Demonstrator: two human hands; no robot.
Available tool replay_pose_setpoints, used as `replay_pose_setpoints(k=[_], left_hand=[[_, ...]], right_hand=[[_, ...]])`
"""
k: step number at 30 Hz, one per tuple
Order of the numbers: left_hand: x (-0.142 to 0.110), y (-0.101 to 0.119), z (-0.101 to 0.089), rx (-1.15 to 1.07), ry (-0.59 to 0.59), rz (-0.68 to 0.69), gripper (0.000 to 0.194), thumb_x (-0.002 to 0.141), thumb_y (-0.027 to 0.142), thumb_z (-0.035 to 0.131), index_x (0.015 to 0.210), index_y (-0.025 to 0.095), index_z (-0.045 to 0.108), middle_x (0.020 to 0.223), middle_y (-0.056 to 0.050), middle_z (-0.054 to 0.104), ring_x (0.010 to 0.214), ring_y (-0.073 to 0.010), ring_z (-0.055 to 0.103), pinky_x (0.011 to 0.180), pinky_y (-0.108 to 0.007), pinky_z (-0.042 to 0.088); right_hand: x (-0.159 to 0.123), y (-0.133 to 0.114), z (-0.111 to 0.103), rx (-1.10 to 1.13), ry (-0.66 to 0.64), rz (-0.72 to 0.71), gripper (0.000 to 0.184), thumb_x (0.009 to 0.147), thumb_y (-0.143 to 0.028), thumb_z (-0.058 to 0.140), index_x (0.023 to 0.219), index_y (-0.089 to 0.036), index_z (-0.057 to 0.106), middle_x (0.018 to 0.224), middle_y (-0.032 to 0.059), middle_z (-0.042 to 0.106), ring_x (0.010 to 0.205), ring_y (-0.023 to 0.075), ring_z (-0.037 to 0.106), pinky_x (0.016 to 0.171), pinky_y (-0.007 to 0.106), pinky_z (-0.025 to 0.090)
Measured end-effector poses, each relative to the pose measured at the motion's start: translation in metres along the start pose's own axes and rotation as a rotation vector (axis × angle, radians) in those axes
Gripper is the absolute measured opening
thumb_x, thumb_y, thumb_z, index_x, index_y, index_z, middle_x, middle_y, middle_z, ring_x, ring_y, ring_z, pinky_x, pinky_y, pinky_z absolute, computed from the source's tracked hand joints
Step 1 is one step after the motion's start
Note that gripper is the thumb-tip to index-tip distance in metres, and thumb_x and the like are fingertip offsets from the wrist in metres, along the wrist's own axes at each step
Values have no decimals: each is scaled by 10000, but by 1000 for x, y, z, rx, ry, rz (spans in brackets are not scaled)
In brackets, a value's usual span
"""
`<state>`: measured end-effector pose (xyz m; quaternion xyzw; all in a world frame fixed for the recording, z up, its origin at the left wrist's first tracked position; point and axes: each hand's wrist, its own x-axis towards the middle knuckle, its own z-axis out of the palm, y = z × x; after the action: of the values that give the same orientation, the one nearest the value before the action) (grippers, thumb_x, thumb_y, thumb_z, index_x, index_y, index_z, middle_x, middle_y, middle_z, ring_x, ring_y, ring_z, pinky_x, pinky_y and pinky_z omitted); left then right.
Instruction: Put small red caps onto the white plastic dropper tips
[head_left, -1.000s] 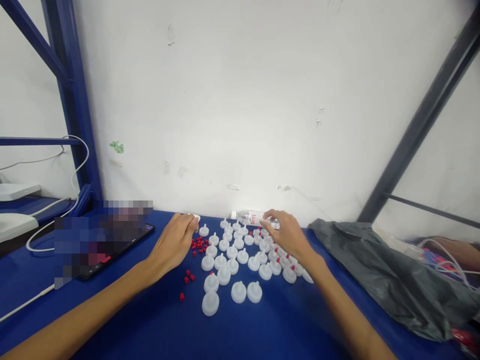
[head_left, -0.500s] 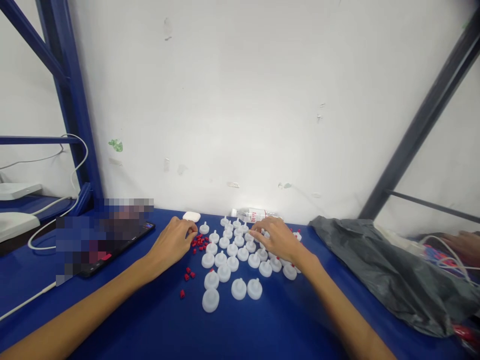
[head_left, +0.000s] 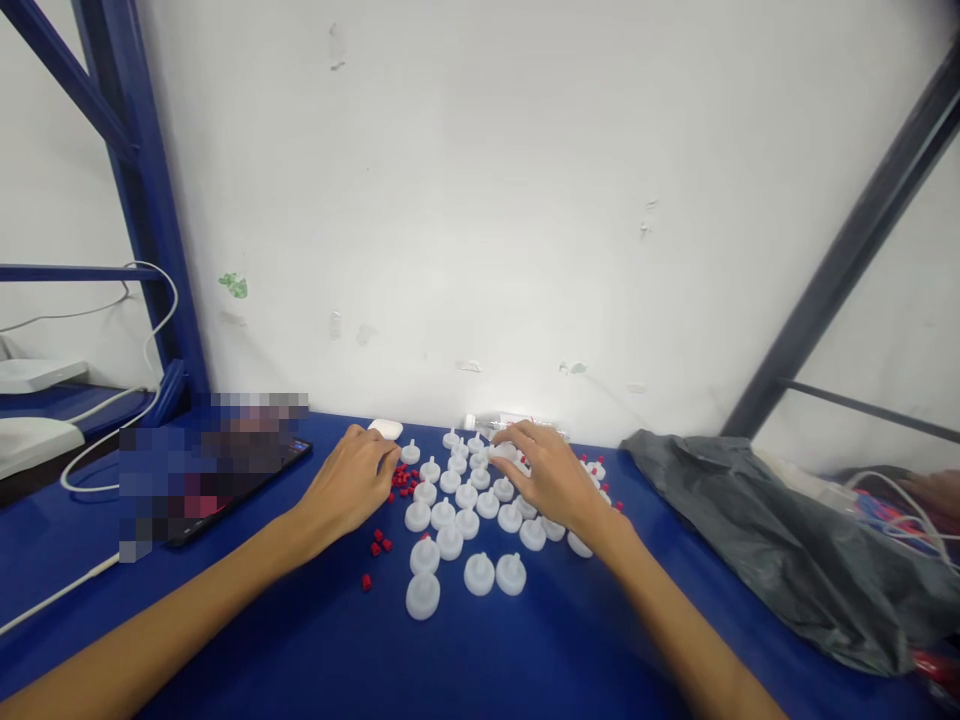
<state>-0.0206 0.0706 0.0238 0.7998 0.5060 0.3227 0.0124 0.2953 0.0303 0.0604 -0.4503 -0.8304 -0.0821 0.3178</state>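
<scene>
Several white round caps with short stems (head_left: 450,541) stand in rows on a blue table (head_left: 315,650). Small red plugs (head_left: 405,483) lie scattered left of them. My left hand (head_left: 349,487) rests on the table with curled fingers, its fingertips pinched together at the pile of red plugs; what they hold is hidden. My right hand (head_left: 544,475) hovers over the far rows with its fingers closed round one white cap (head_left: 501,452).
A dark tablet (head_left: 225,485) lies at the left, with white cables (head_left: 112,440) beside it. A clear bottle (head_left: 487,422) and a small white case (head_left: 385,428) lie by the wall. A grey plastic bag (head_left: 780,555) covers the right side. Another person's hand (head_left: 934,490) shows far right.
My right hand has moved left from the bottle, over the far rows of caps, and closed on a white cap. My left hand has stayed at the red plugs.
</scene>
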Motion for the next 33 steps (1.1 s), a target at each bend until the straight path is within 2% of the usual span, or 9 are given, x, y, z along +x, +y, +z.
replay_pose_setpoints(k=[3,6,9,13,22,25,27,30,33], left_hand=[[-5,16,-6,-71,-4,78,391,1133,419,432,1028,253,770,1087,-87,812,1099,-330,663,1037,-494,552],[-13,32,-10,-186,-14,224,342,1118,501,497,996,260,707,994,-70,761,1020,-318,638,957,-482,560],[-19,40,-10,-220,-69,345,306,1117,477,514,979,273,696,944,-64,739,952,-314,621,889,-487,546],[-20,41,-8,-246,-102,392,362,1148,411,417,968,285,705,926,-71,748,911,-309,610,841,-491,516],[-16,56,2,-507,-82,62,560,1079,647,371,664,275,418,661,10,482,691,-225,467,673,-395,433],[-13,51,-1,-523,-49,-49,511,1085,628,257,697,296,252,636,46,298,602,-187,340,571,-349,375],[-8,41,-7,-504,-8,-120,467,1083,601,213,724,304,185,645,56,209,582,-177,280,547,-336,352],[2,21,-16,-398,75,-195,466,1067,582,295,702,296,252,640,48,290,619,-183,344,599,-338,321],[8,7,-16,-280,69,-234,435,1055,523,351,697,283,412,623,29,461,651,-218,474,655,-358,364]], right_hand=[[-1,-21,9,37,11,-117,343,1170,-298,470,1349,-391,749,1263,96,836,1175,307,816,990,485,663],[-4,-46,18,57,-30,-228,342,1170,-291,503,1460,-364,668,1306,75,824,1219,315,796,1068,519,678],[-6,-64,21,70,-127,-234,405,1152,-303,594,1547,-390,622,1325,64,820,1232,301,786,1107,494,672],[-5,-65,18,89,-178,-225,437,1144,-328,637,1574,-396,611,1325,53,827,1246,296,785,1128,488,665],[4,-59,15,9,-154,-282,266,1195,-341,535,1352,-379,746,1360,24,838,1337,266,753,1173,422,620],[5,-36,11,-111,-109,-189,321,1119,-134,551,1227,-325,785,1350,43,850,1354,270,740,1182,431,595],[4,-9,4,-162,-54,-57,307,1083,-73,547,1156,-252,785,1245,113,866,1256,311,769,1107,469,615],[1,26,-5,-196,-10,90,266,1150,-193,503,1237,-203,755,1168,159,852,1051,322,793,944,453,630],[-1,39,-3,-180,-57,101,301,1181,-249,493,1293,-199,768,1288,155,841,1132,320,798,1012,444,602]])
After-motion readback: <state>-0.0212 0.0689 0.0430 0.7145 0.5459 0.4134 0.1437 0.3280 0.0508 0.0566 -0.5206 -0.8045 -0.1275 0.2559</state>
